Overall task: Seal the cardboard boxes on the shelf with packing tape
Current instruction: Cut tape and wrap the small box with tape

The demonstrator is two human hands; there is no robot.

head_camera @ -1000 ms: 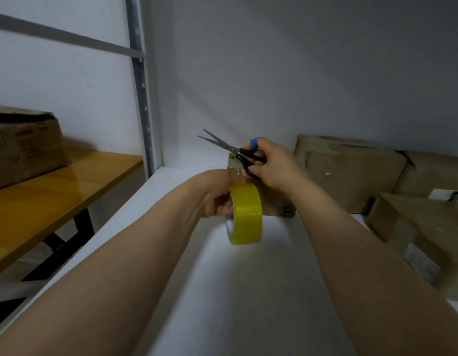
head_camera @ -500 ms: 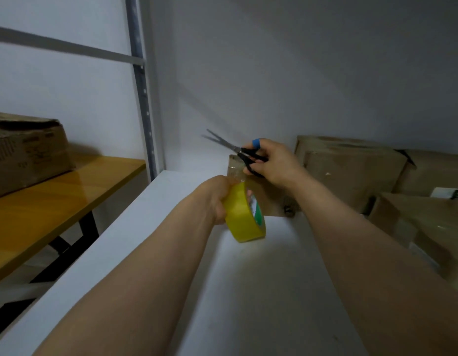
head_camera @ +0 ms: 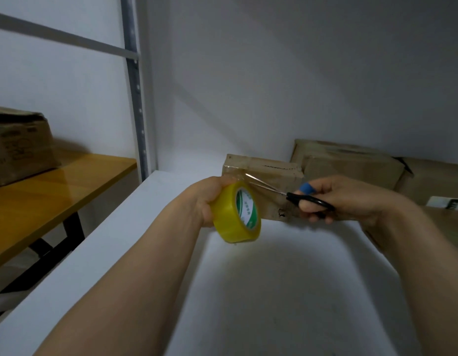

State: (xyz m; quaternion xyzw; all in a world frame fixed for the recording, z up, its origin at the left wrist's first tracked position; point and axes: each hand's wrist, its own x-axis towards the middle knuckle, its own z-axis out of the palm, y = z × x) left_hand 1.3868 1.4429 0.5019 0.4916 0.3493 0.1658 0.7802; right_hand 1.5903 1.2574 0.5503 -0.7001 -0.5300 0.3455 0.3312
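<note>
As left hand [head_camera: 207,199] grips tape roll [head_camera: 229,223], right hand [head_camera: 351,199] — holding scissors [head_camera: 311,200]

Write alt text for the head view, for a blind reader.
A left hand grips a yellow tape roll while the right hand holds black scissors at the clear strip stretched from a small cardboard box on a white shelf.

Left box [head_camera: 17,147]: cut by left edge.
Roll label [head_camera: 246,208]: text too small.
Scissors [head_camera: 310,200]: blades blurred, handles partly in right hand [head_camera: 351,199].
Small box [head_camera: 264,173]: partly behind roll [head_camera: 230,222].
</note>
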